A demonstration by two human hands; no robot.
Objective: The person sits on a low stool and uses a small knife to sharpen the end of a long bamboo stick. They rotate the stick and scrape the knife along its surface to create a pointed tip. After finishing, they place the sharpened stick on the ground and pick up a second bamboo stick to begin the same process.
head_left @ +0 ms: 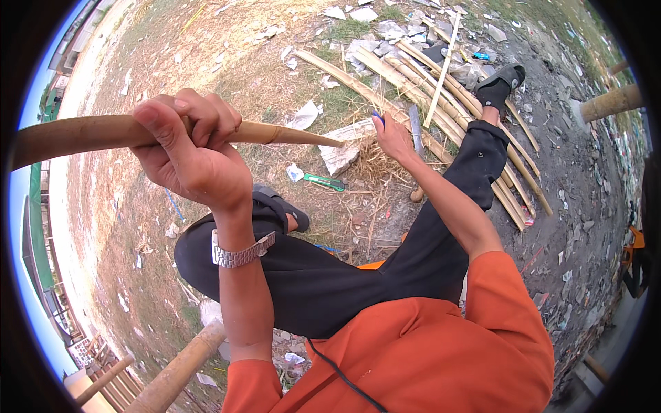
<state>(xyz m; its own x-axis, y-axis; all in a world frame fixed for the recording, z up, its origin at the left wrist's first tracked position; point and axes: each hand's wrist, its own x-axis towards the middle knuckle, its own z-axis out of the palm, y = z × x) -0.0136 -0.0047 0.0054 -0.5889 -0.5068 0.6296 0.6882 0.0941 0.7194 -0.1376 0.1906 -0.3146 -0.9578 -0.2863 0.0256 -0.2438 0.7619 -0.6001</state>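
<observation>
My left hand point(196, 148) is wrapped round a long bamboo pole point(275, 133), held raised and nearly level across the left of the view. Its tapered end reaches a pale, rough block point(339, 160) on the ground; whether the two touch, I cannot tell. My right hand point(396, 140) is closed beside the block, with a small blue end point(377, 118) of a tool showing at the thumb. Close to that hand is a grey metal blade point(416, 131); whether it belongs to the blue-ended tool is unclear. Pale shavings point(372, 164) lie below the hand.
Several split bamboo strips point(444, 113) lie fanned beside my outstretched right leg. A green-handled tool point(323, 182) rests on the ground near my left foot. Thick bamboo poles stand at the lower left point(177, 368) and right edge point(611, 103). Litter and stone chips scatter about.
</observation>
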